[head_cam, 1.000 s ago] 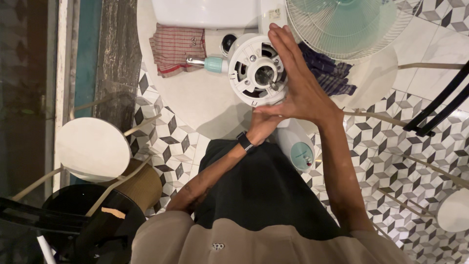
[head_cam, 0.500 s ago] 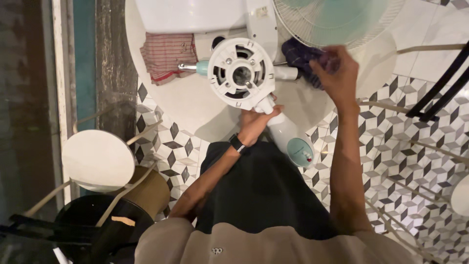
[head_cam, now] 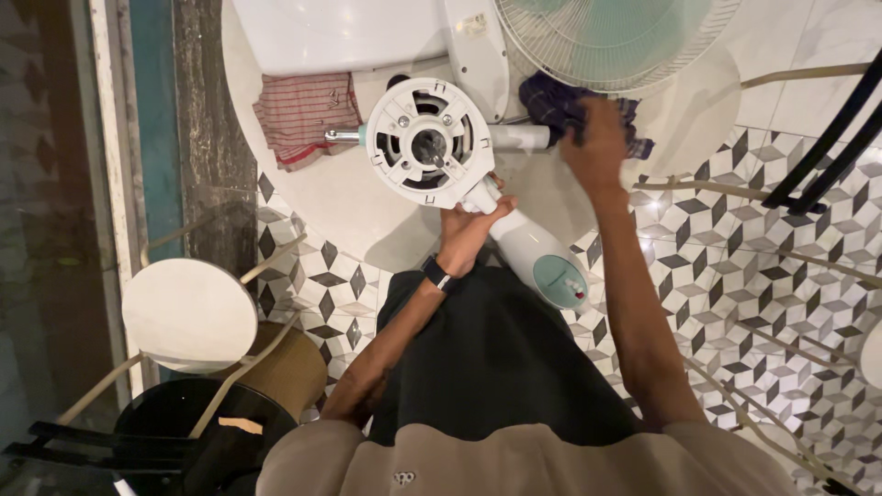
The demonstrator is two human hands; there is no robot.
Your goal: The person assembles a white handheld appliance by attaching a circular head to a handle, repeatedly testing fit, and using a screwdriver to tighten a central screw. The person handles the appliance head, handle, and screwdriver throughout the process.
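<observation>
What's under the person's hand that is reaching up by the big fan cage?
Under the right hand lies a dark blue cloth on the white round table. The hand covers part of the cloth, so whether anything hides beneath cannot be seen.

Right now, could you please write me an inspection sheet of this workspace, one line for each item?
Surface: round white table, seen from above.
Job's things: white fan motor housing with open round back, on a pale stand neck; fan grille lies at the table's far edge.
Clutter: red striped cloth, dark blue cloth, large white part.
Hands: left hand grips the neck just under the housing; right hand rests on the dark blue cloth.
Cables: nothing seen.
Surroundings: patterned tile floor, round white stool, black chair frame.
</observation>
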